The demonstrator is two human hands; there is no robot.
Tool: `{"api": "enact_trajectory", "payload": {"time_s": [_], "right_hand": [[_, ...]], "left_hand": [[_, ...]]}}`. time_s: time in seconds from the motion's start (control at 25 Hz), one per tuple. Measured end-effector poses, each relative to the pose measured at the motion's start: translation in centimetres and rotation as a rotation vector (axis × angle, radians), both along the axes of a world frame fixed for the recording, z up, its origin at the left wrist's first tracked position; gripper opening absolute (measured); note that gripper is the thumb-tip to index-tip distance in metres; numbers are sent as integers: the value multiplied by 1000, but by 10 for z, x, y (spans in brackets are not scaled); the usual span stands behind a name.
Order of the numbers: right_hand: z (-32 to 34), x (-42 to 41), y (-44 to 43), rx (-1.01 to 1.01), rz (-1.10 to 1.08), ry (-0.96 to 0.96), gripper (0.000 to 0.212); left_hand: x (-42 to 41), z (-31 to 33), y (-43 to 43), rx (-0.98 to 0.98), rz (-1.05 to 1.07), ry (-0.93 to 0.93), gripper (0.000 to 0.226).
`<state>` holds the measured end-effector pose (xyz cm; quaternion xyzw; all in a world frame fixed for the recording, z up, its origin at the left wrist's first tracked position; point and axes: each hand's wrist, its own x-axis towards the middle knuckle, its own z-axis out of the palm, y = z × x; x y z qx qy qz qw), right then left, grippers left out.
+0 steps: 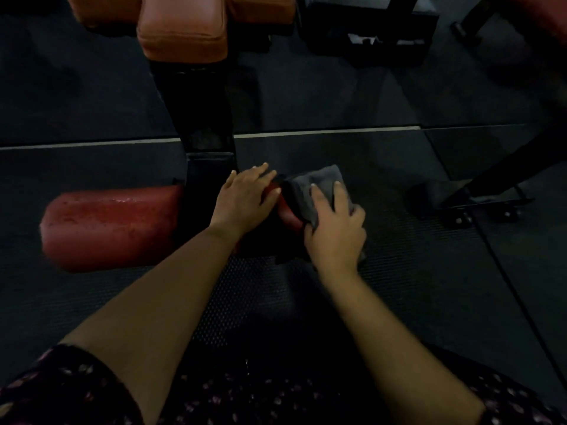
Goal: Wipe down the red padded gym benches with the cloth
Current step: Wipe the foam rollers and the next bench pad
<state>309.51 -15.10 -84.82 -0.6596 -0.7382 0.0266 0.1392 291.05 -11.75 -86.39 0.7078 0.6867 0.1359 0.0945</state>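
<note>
A red padded roller (110, 225) sticks out to the left of the bench's black upright frame (208, 173), with wet spots on its top. A matching red roller (288, 214) on the right side is mostly hidden under my hands. My left hand (245, 200) rests flat on that right roller with the fingers straight. My right hand (334, 225) presses a grey cloth (319, 185) over the roller's outer end, fingers lying on the cloth. The orange-red seat pad (184, 32) of the bench sits higher up at the top.
Dark rubber floor mats (399, 286) with a pale seam line (322, 131) lie all around. A black machine foot with bolts (472, 207) stands at the right. More black equipment (368, 29) is at the top right. My patterned clothing fills the bottom edge.
</note>
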Motion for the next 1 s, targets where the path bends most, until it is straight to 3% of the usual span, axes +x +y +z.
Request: {"api": "enact_trajectory", "payload": {"time_s": [0.12, 0.24, 0.32, 0.44, 0.56, 0.64, 0.76, 0.88, 1.0], "right_hand": [[-62, 18, -47, 135, 24, 8, 85], [-101, 33, -75, 182, 63, 22, 76], [-101, 34, -68, 234, 44, 156, 62], [-68, 25, -41, 222, -77, 350, 65], [-10, 14, -12, -43, -103, 140, 74], [25, 12, 29, -223, 17, -74, 68], [54, -3, 106, -454, 247, -197, 58], [59, -18, 149, -679, 385, -209, 61], [51, -1, 156, -755, 251, 102, 58]], "left_hand": [[2, -7, 0, -10, -17, 6, 49], [1, -8, 0, 2, 0, -11, 59], [0, -9, -1, 20, -5, -4, 61], [-1, -10, -3, 47, -19, -12, 61], [-1, -11, -5, 108, -20, -57, 62], [-2, -13, -5, 138, -19, -79, 59], [-3, -12, -4, 173, -34, -72, 54], [-3, -11, -4, 212, -55, -53, 53], [-2, -13, -5, 193, -41, -102, 55]]}}
